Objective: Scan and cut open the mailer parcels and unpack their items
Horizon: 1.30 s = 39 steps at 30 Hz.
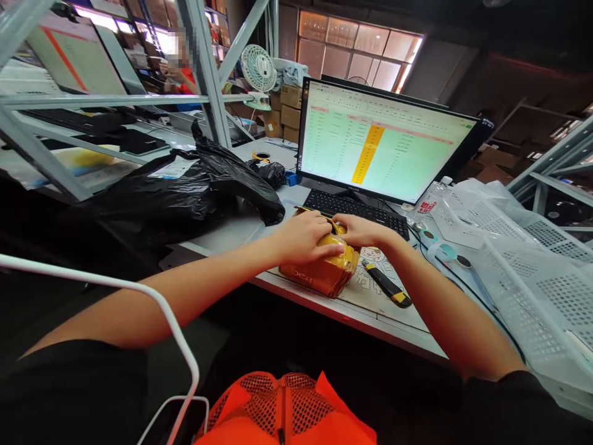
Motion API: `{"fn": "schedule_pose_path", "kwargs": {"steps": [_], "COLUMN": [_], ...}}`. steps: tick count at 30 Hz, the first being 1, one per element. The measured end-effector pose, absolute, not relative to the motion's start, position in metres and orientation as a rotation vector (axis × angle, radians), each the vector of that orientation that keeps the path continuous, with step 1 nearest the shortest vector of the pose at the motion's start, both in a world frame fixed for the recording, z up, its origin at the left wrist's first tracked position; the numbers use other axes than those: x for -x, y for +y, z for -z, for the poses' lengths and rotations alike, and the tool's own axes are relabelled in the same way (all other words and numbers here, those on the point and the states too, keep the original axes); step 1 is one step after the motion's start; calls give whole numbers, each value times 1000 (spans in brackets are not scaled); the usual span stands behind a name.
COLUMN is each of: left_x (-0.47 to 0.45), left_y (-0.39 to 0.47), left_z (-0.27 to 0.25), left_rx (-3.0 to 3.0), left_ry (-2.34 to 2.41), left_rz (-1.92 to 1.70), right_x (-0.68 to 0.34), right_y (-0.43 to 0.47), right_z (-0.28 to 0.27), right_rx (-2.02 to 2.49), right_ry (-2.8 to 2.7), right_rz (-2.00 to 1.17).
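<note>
A small cardboard box [308, 275] covered partly in yellow packing tape stands at the desk's front edge, with its top partly open. My left hand [306, 240] lies over its top left side, fingers curled at the opening and thumb on the taped front. At the far right of the opening, my right hand [359, 231] grips the box's taped edge; its fingertips are partly hidden. What is inside the box cannot be seen. Just right of the box, a black and yellow utility knife [386, 284] rests on a printed mat [365, 298].
Behind the box are a keyboard [370, 209] and a lit monitor [375, 145]. Black plastic bags [185, 191] crowd the left side. White perforated baskets [532, 272], tape rolls [445, 251] and a plastic bottle [433, 196] stand right. A metal frame [210, 80] rises at left.
</note>
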State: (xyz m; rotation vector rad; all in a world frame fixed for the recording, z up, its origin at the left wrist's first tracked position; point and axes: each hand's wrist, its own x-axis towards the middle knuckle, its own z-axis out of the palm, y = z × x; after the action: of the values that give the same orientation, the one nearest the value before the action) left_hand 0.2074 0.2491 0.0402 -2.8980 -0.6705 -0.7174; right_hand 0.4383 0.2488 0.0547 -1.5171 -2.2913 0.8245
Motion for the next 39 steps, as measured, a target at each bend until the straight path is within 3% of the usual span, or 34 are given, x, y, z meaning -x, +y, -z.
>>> {"fn": "schedule_pose_path", "kwargs": {"steps": [6, 13, 19, 30, 39], "left_x": [-210, -209, -202, -149, -138], "left_y": [246, 245, 215, 130, 131], "left_z": [-18, 4, 8, 36, 31], "left_rx": [2629, 2429, 2172, 2412, 2425], "left_ry": [-544, -700, -411, -377, -381], "left_rz": [1156, 1247, 1642, 1640, 1767], "right_x": [-433, -432, -422, -409, -416], "right_y": [239, 232, 201, 132, 134], "right_z": [-37, -34, -39, -39, -40], "right_rx": [1387, 1466, 1444, 1269, 1286], "right_ry": [-2225, -2111, -2081, -2262, -2258], "right_rz": [-719, -679, -580, -161, -158]}}
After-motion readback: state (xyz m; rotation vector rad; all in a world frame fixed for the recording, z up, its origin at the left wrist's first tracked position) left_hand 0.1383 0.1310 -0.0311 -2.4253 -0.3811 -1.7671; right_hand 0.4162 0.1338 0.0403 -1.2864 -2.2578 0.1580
